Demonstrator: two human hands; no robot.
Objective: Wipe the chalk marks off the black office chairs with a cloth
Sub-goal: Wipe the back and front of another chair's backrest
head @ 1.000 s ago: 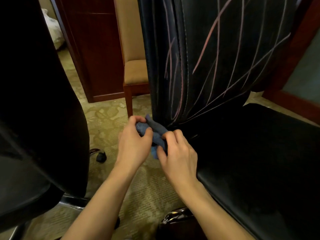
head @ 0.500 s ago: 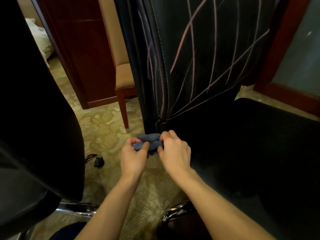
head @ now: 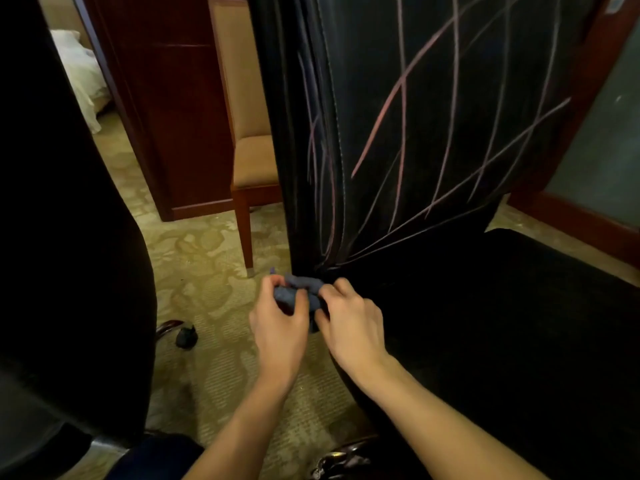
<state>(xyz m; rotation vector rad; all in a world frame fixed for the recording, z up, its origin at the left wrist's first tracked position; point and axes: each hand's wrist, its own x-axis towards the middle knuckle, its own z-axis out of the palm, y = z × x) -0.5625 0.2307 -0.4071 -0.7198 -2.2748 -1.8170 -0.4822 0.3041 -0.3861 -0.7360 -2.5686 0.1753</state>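
Patterned carpet [head: 207, 258], wooden chair [head: 251, 161] behind | 2 hands, left hand [head: 278, 327] and right hand [head: 349, 325], pinch bunched blue cloth [head: 298, 292] | soft, light: grip wadded | chalk marks [head: 401, 133] on black office chair [head: 450, 306] unwiped

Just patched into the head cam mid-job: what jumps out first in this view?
The pink chalk marks fanning across the black chair backrest at upper centre stand out first. Just below its bottom corner, the left hand and right hand both grip a bunched blue cloth over the patterned carpet. Behind on the left, a tan wooden chair stands by dark red panelling.
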